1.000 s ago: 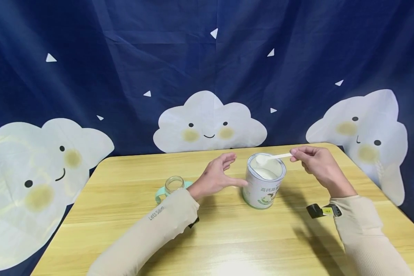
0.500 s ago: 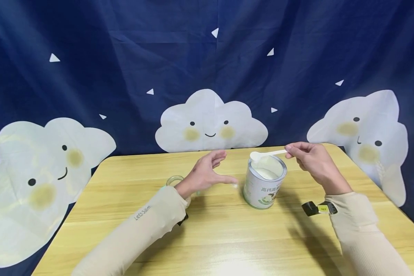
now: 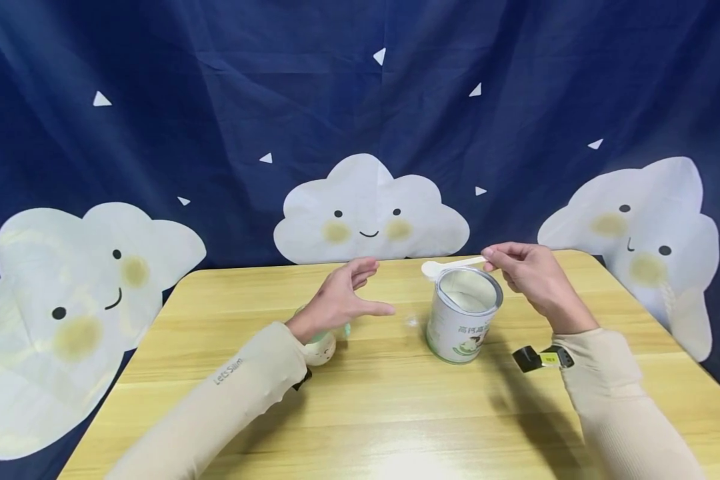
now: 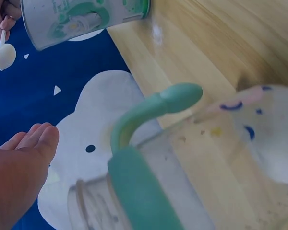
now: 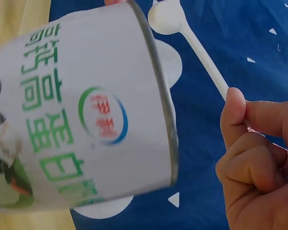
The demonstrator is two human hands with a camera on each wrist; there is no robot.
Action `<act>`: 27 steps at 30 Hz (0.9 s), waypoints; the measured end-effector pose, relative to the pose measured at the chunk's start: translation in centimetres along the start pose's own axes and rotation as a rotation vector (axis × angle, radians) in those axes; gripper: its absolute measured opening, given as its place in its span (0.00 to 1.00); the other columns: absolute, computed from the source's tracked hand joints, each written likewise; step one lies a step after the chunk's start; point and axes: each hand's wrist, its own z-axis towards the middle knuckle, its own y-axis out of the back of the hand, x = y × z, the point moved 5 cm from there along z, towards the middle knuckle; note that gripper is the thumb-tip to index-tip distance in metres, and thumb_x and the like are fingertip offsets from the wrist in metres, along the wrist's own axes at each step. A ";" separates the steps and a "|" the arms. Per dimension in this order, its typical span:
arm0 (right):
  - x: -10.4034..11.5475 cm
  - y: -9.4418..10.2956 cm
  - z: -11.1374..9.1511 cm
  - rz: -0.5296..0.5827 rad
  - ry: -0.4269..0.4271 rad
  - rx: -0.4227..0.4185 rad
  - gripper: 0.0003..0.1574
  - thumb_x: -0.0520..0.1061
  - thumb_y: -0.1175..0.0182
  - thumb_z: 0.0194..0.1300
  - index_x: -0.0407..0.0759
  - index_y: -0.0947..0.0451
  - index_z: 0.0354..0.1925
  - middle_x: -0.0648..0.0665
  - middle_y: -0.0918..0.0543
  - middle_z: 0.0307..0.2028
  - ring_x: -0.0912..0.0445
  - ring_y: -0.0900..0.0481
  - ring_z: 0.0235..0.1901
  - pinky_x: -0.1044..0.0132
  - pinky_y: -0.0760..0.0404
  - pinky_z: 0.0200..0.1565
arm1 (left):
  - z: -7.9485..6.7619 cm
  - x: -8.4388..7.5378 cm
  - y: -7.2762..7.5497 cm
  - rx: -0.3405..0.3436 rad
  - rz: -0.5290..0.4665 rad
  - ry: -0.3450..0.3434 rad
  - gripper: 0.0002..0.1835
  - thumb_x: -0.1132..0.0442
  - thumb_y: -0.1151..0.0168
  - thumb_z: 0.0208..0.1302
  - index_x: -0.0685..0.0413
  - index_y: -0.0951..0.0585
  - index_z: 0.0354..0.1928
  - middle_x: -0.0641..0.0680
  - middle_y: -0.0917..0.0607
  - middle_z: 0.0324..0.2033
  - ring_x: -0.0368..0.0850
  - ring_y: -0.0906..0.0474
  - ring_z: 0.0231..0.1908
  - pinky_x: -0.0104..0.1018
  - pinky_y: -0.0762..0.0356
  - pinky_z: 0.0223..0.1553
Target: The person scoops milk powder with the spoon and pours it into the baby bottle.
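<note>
My right hand (image 3: 528, 280) pinches the end of the long handle of a white measuring scoop (image 3: 433, 269). The scoop's bowl is just past the left rim of an open milk powder can (image 3: 462, 333), with pale powder inside; it looks heaped in the left wrist view. The can stands upright, white with green lettering. To its left, my left hand (image 3: 339, 297) is held up with fingers extended and thumb apart, holding nothing. Behind that wrist is a clear baby bottle (image 4: 192, 143) with a mint-green handled collar (image 4: 139, 191); its mouth is uncapped. In the head view the arm hides much of it.
The light wooden table (image 3: 384, 400) carries the can and bottle. A small pale spot (image 3: 412, 321) shows on the wood left of the can. Behind the table hangs a dark blue curtain (image 3: 312, 100) with smiling clouds.
My right hand has carried the scoop leftward and up from inside the can to beyond its left rim. My left hand has drawn left, away from the can, now covering more of the bottle.
</note>
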 end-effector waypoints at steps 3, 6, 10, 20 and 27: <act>0.3 -0.4 0.1 0.006 0.003 0.006 0.22 0.45 0.40 0.73 0.25 0.26 0.50 0.57 0.20 0.23 0.64 0.43 0.15 0.69 0.44 0.17 | -0.2 0.0 0.5 0.002 0.004 0.002 0.49 0.62 0.17 0.47 0.59 0.33 0.71 0.54 0.28 0.68 0.47 0.34 0.69 0.40 0.36 0.69; 0.6 -0.8 0.2 0.005 0.012 0.007 0.21 0.45 0.40 0.73 0.25 0.25 0.49 0.57 0.19 0.23 0.63 0.42 0.15 0.70 0.43 0.16 | -0.4 0.0 1.1 0.004 0.000 0.011 0.49 0.61 0.18 0.47 0.59 0.34 0.71 0.53 0.29 0.69 0.47 0.35 0.69 0.38 0.36 0.69; 0.9 -1.3 0.3 0.011 0.021 0.011 0.21 0.45 0.39 0.72 0.24 0.24 0.49 0.58 0.18 0.23 0.64 0.41 0.14 0.71 0.41 0.16 | -0.8 0.1 2.0 0.002 -0.021 0.006 0.50 0.62 0.18 0.48 0.60 0.36 0.72 0.54 0.29 0.69 0.47 0.35 0.69 0.36 0.36 0.69; 1.7 -3.1 0.6 0.051 0.025 0.051 0.18 0.44 0.39 0.72 0.27 0.23 0.46 0.57 0.19 0.22 0.64 0.43 0.13 0.71 0.45 0.16 | -1.8 0.5 3.9 -0.009 0.015 -0.026 0.49 0.63 0.19 0.49 0.64 0.36 0.71 0.60 0.30 0.69 0.54 0.35 0.69 0.40 0.37 0.70; 2.1 -4.2 0.8 0.053 0.024 0.059 0.17 0.44 0.38 0.71 0.27 0.22 0.45 0.56 0.18 0.22 0.65 0.42 0.13 0.72 0.42 0.16 | -2.6 1.1 4.6 -0.018 0.050 -0.015 0.50 0.61 0.18 0.49 0.62 0.36 0.72 0.59 0.30 0.69 0.54 0.35 0.69 0.42 0.37 0.70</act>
